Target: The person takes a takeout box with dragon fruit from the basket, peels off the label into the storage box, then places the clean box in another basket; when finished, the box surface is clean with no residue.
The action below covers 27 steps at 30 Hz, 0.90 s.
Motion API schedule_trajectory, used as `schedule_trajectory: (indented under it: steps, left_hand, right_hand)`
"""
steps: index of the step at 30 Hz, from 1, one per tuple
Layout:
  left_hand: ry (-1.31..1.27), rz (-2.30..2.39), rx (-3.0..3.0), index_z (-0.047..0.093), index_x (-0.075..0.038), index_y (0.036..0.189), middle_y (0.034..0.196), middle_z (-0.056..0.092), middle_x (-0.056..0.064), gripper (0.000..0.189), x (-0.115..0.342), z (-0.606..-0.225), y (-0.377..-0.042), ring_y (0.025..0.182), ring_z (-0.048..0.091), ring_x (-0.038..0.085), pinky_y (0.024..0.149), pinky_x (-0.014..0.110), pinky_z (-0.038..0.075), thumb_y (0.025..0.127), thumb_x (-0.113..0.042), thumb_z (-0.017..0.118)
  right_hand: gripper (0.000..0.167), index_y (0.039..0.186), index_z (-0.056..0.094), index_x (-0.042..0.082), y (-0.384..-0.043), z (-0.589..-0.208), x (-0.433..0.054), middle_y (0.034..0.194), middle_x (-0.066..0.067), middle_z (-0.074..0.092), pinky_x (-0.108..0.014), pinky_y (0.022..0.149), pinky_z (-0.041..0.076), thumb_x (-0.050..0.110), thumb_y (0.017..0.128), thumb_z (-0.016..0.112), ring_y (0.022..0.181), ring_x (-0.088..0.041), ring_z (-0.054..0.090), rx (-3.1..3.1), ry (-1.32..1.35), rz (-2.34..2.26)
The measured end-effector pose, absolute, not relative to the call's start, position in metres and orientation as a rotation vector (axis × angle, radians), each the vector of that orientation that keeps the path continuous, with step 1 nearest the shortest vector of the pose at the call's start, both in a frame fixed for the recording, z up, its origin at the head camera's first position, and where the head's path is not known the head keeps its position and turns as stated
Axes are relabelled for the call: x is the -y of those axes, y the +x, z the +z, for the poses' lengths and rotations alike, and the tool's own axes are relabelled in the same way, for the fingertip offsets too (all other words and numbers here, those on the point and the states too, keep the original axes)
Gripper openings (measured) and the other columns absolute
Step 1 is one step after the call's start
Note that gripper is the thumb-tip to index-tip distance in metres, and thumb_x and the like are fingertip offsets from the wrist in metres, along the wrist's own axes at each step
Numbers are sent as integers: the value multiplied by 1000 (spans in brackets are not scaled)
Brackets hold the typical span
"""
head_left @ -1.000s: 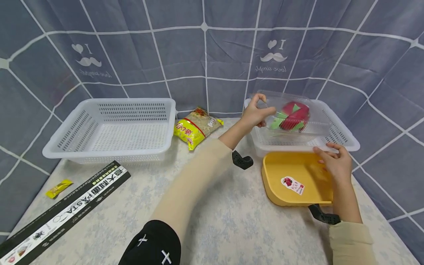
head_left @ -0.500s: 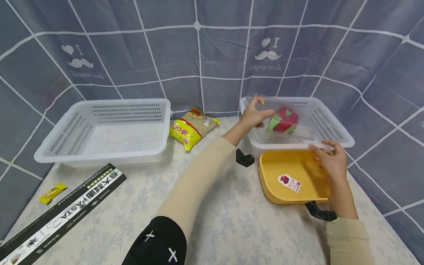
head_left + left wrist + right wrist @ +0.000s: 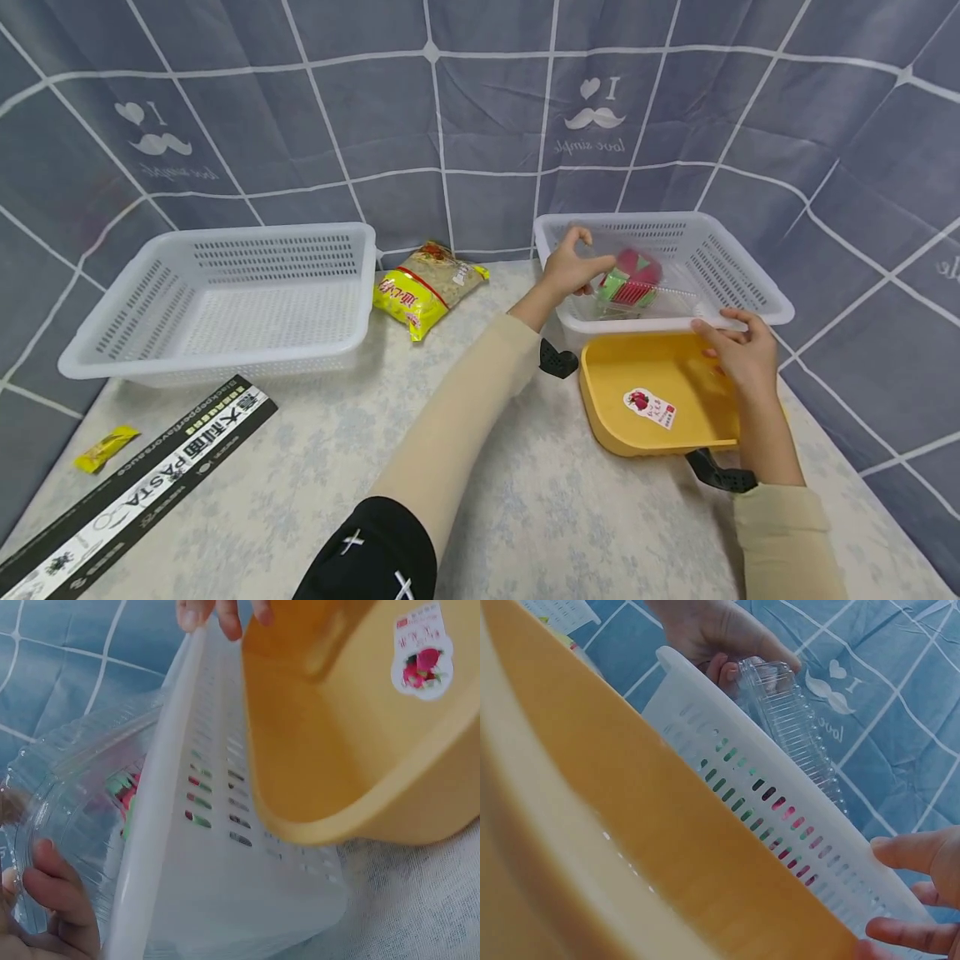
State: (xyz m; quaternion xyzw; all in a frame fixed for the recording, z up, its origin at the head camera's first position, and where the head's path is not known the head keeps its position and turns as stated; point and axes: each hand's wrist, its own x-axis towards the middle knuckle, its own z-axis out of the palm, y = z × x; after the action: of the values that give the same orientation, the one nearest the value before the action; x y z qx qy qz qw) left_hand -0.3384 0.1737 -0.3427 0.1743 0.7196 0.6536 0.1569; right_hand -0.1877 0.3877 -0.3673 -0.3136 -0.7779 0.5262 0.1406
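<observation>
My left hand (image 3: 573, 265) pinches one end of a clear plastic box (image 3: 791, 720) over the left part of the right white basket (image 3: 738, 258). A red-and-green dragon fruit (image 3: 637, 268) shows through the clear plastic; whether it lies inside or beneath the box I cannot tell. In the right wrist view its colours show through the slots of the basket wall. With fingers and thumb my right hand (image 3: 746, 354) grips the basket's front rim. Just in front stands a yellow bin (image 3: 600, 383) with a dragon fruit sticker (image 3: 650, 408), close under the right hand.
Another white basket (image 3: 255, 321) stands at the left. Between the baskets lies a yellow snack bag (image 3: 429, 287). A long black pasta box (image 3: 142, 492) slants across the front left, with a small yellow packet (image 3: 107, 448) beside it. A blue checked curtain (image 3: 480, 108) hangs behind.
My left hand has lowered the clear box and brought it down into the right basket. My right hand stays on the rim. The head view has shifted slightly to the right.
</observation>
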Motion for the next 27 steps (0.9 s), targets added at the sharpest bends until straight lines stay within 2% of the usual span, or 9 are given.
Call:
schedule_trajectory:
  steps: [3,7,11,14,17,22,27]
  left_hand:
    - [528,1831,-2079,34,-21,105,57,38,1,36,-173,-342,-340,49,50,21,50,28,37,90,-23,67]
    - [543,1785,-2128,36,-22,109,62,48,5,37,-172,-341,-340,50,52,20,50,25,40,90,-24,67]
    - [553,1742,-2191,40,-21,114,79,61,17,37,-172,-341,-339,50,54,17,49,23,42,91,-25,68]
    - [567,1687,-2232,42,-21,121,94,64,25,38,-172,-341,-339,52,55,18,51,24,43,92,-26,66]
    - [582,1617,-2263,42,-24,129,111,62,23,42,-173,-341,-339,58,57,22,59,31,49,93,-29,63]
    - [609,1533,-2297,41,-25,138,126,56,17,48,-175,-341,-339,65,59,24,75,41,54,95,-31,61]
    - [633,1467,-2359,39,-25,143,137,52,15,51,-176,-339,-337,78,67,27,73,36,54,97,-36,59]
  right_hand:
    - [57,127,48,22,-188,-367,-388,68,24,59,-20,54,48,43,82,77,58,0,60,2240,-915,1533]
    - [55,127,48,21,-188,-367,-388,67,24,59,-20,52,48,40,83,76,57,-1,60,2237,-916,1547]
    - [54,128,48,21,-189,-368,-388,66,24,59,-19,52,48,39,85,75,56,-1,60,2243,-922,1543]
    - [56,130,47,19,-189,-369,-388,67,24,58,-20,52,48,39,85,75,56,-1,60,2241,-918,1548]
    - [57,130,47,19,-189,-369,-387,67,23,59,-20,52,47,39,85,75,56,-1,60,2239,-918,1552]
    - [56,129,47,20,-189,-369,-387,66,24,59,-20,52,48,40,84,75,56,-1,60,2234,-923,1556]
    - [57,130,47,20,-189,-367,-387,67,24,59,-20,54,48,41,85,74,57,-1,60,2237,-918,1558]
